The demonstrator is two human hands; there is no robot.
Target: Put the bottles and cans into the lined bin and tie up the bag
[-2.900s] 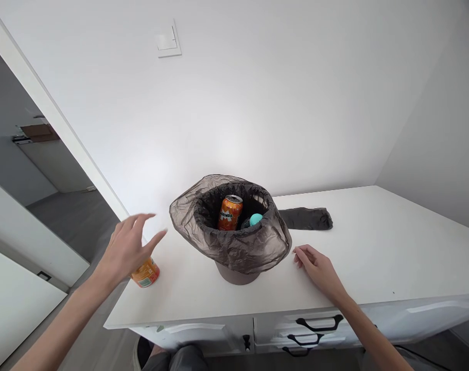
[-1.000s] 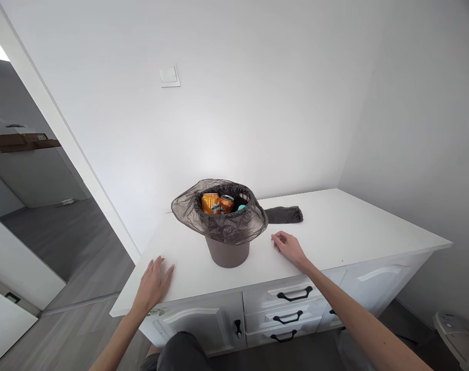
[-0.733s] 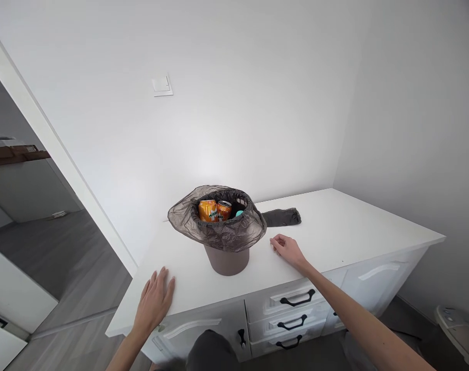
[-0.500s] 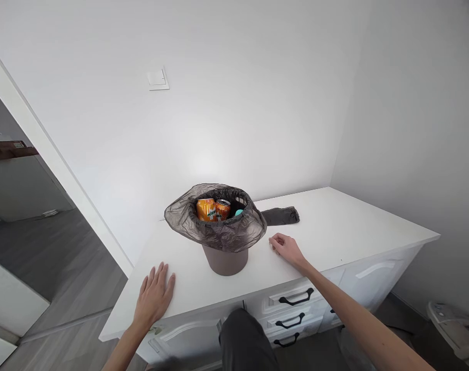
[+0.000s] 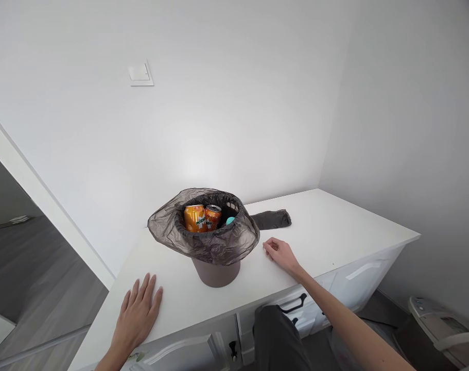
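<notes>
A brown trash bin (image 5: 218,275) stands on the white countertop, lined with a thin dark plastic bag (image 5: 219,251) folded out over its rim. Inside, two orange soda cans show, one nearer the left (image 5: 194,218) and one beside it (image 5: 212,217), with a turquoise object (image 5: 230,220) at the right that I cannot make out further. My left hand (image 5: 137,310) lies flat on the counter left of the bin, fingers spread, holding nothing. To the bin's right, my right hand (image 5: 280,253) rests with curled fingers and nothing visible in them.
Behind my right hand lies a dark roll of bags (image 5: 273,220). Drawers with black handles (image 5: 295,304) are under the counter's front edge. A light switch (image 5: 140,73) is on the wall. On the floor at right stands a pale appliance-like object (image 5: 431,317).
The view has shifted, so the bin and counter appear farther left and slightly lower. My leg appears farther right against the cabinet. Both hands stay in place on the counter.
</notes>
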